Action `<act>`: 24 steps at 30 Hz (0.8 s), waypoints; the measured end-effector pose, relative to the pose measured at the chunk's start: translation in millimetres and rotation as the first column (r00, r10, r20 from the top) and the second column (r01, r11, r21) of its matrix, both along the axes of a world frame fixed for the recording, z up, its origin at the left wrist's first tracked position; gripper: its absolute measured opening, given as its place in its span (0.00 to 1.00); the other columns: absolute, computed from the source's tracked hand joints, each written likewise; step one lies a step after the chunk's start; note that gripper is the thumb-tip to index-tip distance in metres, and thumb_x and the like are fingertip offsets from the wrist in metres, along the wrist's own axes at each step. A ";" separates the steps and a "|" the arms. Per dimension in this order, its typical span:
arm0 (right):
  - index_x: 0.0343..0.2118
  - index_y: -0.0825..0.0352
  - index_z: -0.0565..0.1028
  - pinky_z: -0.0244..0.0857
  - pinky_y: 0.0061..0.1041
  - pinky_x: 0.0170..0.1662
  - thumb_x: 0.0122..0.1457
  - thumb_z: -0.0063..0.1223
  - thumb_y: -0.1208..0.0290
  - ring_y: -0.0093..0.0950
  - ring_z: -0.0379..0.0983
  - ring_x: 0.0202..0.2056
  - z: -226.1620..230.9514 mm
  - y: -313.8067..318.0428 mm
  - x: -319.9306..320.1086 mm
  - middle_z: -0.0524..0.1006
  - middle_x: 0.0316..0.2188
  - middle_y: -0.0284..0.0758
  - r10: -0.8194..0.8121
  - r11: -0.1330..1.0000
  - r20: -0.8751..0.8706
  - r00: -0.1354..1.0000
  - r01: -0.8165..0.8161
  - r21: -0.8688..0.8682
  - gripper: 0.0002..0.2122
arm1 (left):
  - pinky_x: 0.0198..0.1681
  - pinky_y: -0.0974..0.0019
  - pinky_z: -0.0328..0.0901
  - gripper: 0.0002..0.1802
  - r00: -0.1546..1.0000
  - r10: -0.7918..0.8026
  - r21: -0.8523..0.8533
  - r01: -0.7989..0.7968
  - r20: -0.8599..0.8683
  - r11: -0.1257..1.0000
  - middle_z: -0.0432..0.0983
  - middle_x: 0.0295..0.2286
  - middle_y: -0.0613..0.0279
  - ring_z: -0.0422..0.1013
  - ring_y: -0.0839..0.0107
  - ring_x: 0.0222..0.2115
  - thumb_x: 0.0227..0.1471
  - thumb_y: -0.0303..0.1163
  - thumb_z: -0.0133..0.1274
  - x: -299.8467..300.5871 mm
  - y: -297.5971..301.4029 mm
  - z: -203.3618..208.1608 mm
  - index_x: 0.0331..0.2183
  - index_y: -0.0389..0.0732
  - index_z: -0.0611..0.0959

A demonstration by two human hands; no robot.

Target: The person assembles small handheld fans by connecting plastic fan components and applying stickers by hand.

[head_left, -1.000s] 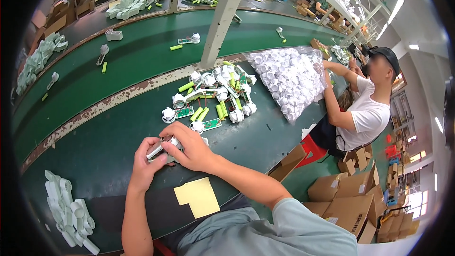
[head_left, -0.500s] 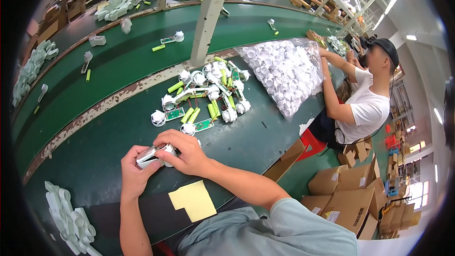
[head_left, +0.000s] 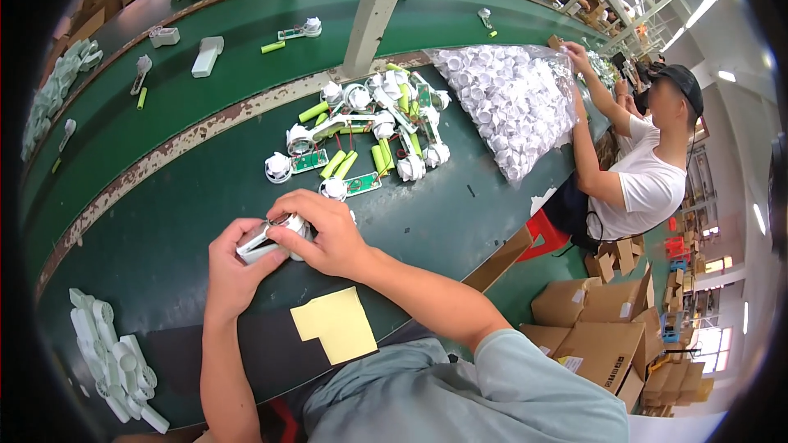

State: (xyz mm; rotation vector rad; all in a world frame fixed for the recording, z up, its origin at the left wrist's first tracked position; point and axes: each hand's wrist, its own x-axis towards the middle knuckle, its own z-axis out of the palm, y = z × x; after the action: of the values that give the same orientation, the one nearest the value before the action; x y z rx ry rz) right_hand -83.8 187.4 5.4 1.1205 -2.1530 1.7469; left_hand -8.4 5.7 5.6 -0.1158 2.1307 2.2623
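Note:
My left hand [head_left: 232, 267] is closed around the handle end of a white plastic casing [head_left: 254, 248] with a round head, low over the dark green bench. The fingers of my right hand [head_left: 328, 234] press on the round end, and they hide much of it. A dark gap runs along the casing between its halves. Just beyond my hands lies a pile of white round assemblies [head_left: 383, 125] with wires, green circuit boards [head_left: 363, 184] and light green battery cells [head_left: 380, 159]. Pale casing shells [head_left: 111, 361] are heaped at the near left.
A yellow card [head_left: 335, 324] lies on a black mat [head_left: 176, 357] by my lap. To the right, a co-worker [head_left: 636, 164] touches a clear bag of white parts [head_left: 513, 107]. Behind a metal post [head_left: 379, 12], a green belt [head_left: 246, 57] carries more parts. Cartons [head_left: 603, 353] stand at right.
My view has shifted slightly, and both hands still hold the casing, the right fingers having moved a little on it. A white piece blurred over the belt earlier now lies on it.

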 end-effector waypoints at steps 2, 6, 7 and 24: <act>0.39 0.69 0.78 0.74 0.30 0.38 0.56 0.66 0.74 0.36 0.80 0.35 -0.8 -0.7 0.5 0.81 0.36 0.41 -0.015 1.000 -0.016 1.000 0.015 -0.022 0.10 | 0.42 0.73 0.70 0.21 0.999 0.041 0.001 -0.041 -0.002 0.999 0.80 0.37 0.65 0.74 0.80 0.38 0.48 0.24 0.70 -1.6 3.6 2.0 0.43 0.34 0.80; 0.39 0.69 0.78 0.74 0.30 0.39 0.56 0.66 0.75 0.36 0.81 0.35 1.9 -1.7 2.1 0.81 0.36 0.41 -0.034 0.998 -0.030 0.999 0.032 -0.054 0.10 | 0.42 0.73 0.70 0.21 0.999 0.042 0.060 -0.041 -0.004 0.997 0.80 0.36 0.65 0.74 0.80 0.37 0.48 0.25 0.70 -1.9 3.0 2.1 0.43 0.34 0.80; 0.39 0.70 0.78 0.74 0.30 0.39 0.56 0.66 0.75 0.36 0.81 0.35 2.3 -2.6 2.8 0.81 0.36 0.41 -0.037 0.997 -0.033 0.999 0.035 -0.065 0.10 | 0.42 0.73 0.70 0.20 1.000 0.026 0.074 -0.026 0.010 0.997 0.80 0.36 0.65 0.74 0.80 0.37 0.48 0.25 0.70 -1.6 0.3 -0.3 0.43 0.34 0.80; 0.41 0.70 0.80 0.75 0.29 0.40 0.53 0.70 0.73 0.34 0.80 0.37 8.8 3.2 1.6 0.82 0.38 0.40 0.031 0.998 -0.041 0.999 -0.033 -0.048 0.14 | 0.44 0.72 0.71 0.23 0.997 0.050 0.005 -0.050 -0.050 0.999 0.80 0.39 0.62 0.75 0.78 0.40 0.47 0.22 0.70 2.5 1.6 6.5 0.44 0.34 0.79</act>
State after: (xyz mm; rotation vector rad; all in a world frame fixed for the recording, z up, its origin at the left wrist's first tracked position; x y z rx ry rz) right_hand -82.2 190.6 14.2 1.1743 -2.0689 1.7652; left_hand -6.0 7.3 12.1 -0.1143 2.1717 2.3211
